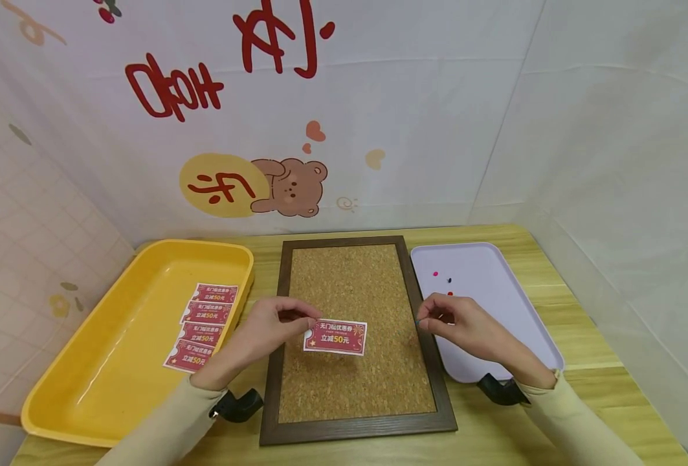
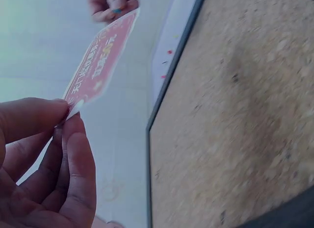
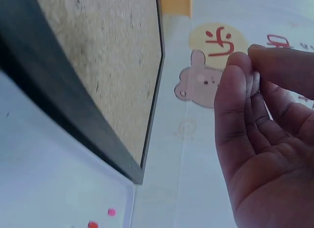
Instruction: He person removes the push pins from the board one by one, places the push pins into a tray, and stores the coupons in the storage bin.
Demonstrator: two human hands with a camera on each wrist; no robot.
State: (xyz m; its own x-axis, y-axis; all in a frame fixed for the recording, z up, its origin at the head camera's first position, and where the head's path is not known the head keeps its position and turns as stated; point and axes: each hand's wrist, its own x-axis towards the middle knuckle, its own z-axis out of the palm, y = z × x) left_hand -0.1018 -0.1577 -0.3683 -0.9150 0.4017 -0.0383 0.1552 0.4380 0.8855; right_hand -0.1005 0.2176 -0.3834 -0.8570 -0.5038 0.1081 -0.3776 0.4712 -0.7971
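Observation:
My left hand (image 1: 276, 327) pinches a red-and-white paper coupon (image 1: 336, 338) by its left end. The coupon is held above the brown-framed cork board (image 1: 355, 395), casting a shadow on it. Over the board's right frame edge, thumb and fingers of my right hand (image 1: 463, 323) pinch a small blue pushpin (image 2: 117, 11). Only a bit of blue shows between the fingertips; in the right wrist view the fingers hide it. On the lilac tray (image 1: 509, 310) at the right lie a pink pushpin (image 1: 435, 274), a dark one (image 1: 450, 280) and a red one (image 1: 450, 294).
A deep yellow tray (image 1: 116, 362) stands left of the board. Several more coupons (image 1: 204, 314) lie overlapping in a column along its right side. All stand on a wooden table (image 1: 594, 395), with a printed white curtain (image 1: 413, 116) behind and at the sides.

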